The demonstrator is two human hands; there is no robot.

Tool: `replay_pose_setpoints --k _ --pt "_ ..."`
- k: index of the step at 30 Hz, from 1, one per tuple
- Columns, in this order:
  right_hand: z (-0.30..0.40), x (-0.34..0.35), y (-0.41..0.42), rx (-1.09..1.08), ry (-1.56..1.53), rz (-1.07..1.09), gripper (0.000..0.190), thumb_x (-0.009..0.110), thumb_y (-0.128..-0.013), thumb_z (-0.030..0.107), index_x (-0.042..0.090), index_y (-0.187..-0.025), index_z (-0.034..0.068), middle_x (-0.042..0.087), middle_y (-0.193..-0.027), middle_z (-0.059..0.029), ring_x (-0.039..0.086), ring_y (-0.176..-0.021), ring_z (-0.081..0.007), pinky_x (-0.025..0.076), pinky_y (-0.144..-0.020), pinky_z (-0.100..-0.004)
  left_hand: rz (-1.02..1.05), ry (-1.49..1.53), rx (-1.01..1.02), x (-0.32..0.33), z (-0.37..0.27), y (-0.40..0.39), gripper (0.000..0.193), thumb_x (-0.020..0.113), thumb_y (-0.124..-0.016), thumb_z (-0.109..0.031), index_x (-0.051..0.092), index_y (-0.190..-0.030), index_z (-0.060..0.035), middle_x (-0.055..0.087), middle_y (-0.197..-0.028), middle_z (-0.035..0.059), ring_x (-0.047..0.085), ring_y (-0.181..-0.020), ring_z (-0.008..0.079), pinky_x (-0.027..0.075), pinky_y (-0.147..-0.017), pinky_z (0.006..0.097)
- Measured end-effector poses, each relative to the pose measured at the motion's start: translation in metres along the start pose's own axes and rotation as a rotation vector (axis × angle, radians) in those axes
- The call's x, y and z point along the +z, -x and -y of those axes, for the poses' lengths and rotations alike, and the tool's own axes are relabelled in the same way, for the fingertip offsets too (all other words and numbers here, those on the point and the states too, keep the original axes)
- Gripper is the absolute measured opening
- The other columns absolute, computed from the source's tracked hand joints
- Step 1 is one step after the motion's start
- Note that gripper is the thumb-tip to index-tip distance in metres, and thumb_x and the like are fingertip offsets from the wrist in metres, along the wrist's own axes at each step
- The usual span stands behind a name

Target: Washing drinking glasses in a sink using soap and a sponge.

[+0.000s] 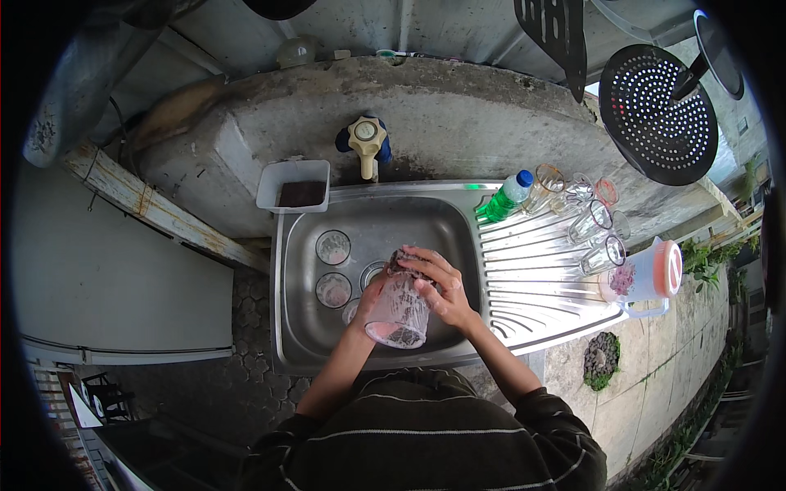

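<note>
Over the stainless steel sink [424, 215], my left hand [368, 301] holds a soapy drinking glass [402, 310] from its left side, its wide rim tilted towards me. My right hand [445, 287] presses a dark scrubbing pad [402, 261] with suds against the far end of the glass. Some of my left fingers are hidden behind the glass. On the sink's left floor stand two sudsy glasses, one farther [333, 247] and one nearer [333, 290]. Another glass [350, 312] is partly covered by my left hand. The drain [372, 274] shows just beyond it.
A plastic tub [264, 187] with a dark pad sits at the back left rim, beside the tap [367, 138]. The ribbed drainboard [522, 276] holds a green soap bottle [503, 199], several glasses [589, 222] and a lidded pitcher [642, 276]. A perforated skimmer [651, 116] hangs at upper right.
</note>
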State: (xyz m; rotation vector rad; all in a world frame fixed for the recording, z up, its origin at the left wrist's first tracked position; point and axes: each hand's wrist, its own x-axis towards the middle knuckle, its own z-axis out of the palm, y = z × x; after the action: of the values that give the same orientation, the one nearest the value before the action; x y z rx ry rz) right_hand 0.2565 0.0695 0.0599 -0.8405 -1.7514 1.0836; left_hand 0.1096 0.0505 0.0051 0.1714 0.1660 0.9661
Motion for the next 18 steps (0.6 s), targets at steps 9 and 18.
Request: replay_pose_setpoints --k 9,18 --pt "0.024 -0.007 -0.004 -0.236 0.326 0.234 0.033 0.054 -0.074 0.025 0.057 -0.103 0.008 0.053 -0.107 -0.0105 0.046 -0.103 -0.0268 0.028 -0.091 -0.0436 -0.092 -0.158 0.081 0.022 0.005 0.004 0.040 0.036 -0.087 -0.034 0.043 -0.112 -0.0029 0.051 -0.104 0.0112 0.053 -0.094 0.0204 0.044 -0.081 0.0335" --pt "-0.031 0.001 0.006 0.395 -0.315 -0.005 0.031 0.058 -0.076 0.022 0.056 -0.096 -0.001 0.058 -0.082 -0.0101 0.056 -0.075 -0.0147 0.043 -0.070 -0.0261 -0.212 -0.078 -0.208 0.001 0.004 0.003 0.045 0.047 -0.075 -0.033 0.046 -0.107 -0.0008 0.057 -0.087 0.0179 0.059 -0.069 0.0346 0.052 -0.058 0.0443"
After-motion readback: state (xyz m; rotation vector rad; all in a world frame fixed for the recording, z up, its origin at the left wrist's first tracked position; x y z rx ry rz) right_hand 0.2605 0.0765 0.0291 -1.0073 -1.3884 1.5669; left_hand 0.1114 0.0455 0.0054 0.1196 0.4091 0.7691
